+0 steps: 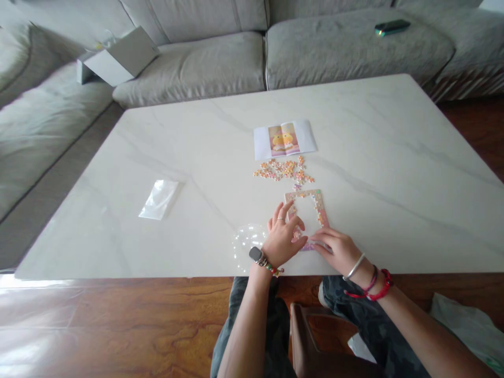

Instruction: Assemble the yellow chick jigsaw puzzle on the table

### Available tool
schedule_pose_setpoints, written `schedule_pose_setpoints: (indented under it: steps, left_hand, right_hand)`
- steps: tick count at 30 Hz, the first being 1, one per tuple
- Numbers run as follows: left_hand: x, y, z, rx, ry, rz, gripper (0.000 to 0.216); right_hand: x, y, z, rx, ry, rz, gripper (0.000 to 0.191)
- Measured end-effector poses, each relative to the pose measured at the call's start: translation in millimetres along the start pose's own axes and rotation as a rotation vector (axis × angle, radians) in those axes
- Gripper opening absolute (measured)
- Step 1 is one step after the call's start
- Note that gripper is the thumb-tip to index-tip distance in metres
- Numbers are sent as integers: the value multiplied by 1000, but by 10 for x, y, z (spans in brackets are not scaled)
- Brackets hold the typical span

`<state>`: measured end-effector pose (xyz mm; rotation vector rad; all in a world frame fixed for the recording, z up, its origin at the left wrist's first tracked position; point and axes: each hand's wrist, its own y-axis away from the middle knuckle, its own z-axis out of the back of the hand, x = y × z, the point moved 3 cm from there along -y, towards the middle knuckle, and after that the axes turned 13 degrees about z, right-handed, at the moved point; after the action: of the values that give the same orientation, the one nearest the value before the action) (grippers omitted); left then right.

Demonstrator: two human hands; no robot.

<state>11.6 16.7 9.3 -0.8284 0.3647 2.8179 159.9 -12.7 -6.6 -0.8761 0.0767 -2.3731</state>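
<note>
A small jigsaw border frame (319,207) of pastel pieces lies near the front edge of the white marble table (220,173). My left hand (282,237) rests on its lower left corner, fingers spread flat on the pieces. My right hand (334,249) lies at the lower right corner, fingers stretched toward the left hand and pressing on the bottom edge of the frame. Beyond the frame sits a heap of several loose puzzle pieces (284,170), and behind that a printed reference picture (284,138) of a yellow figure.
A clear plastic bag (159,198) lies at the table's left. A crumpled clear wrapper (246,242) sits beside my left wrist. A grey sofa (220,63) wraps the far side, with an open white box (118,56) and a dark phone (391,27) on it.
</note>
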Motion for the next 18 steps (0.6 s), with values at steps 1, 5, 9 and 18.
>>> schedule_pose_setpoints:
  steps: [1, 5, 9, 18]
  left_hand:
    - [42, -22, 54, -62, 31, 29, 17]
    - [240, -103, 188, -342, 59, 164, 28]
    - [353, -164, 140, -425, -13, 175, 47]
    - [377, -184, 94, -440, -73, 173, 49]
  right_hand:
    - [-39, -41, 39, -32, -31, -26, 14]
    - [-248, -393, 220, -114, -49, -110, 14]
    - [-431, -955, 290, -52, 83, -96, 16]
    - [-590, -1526, -50, 247, 226, -140, 9]
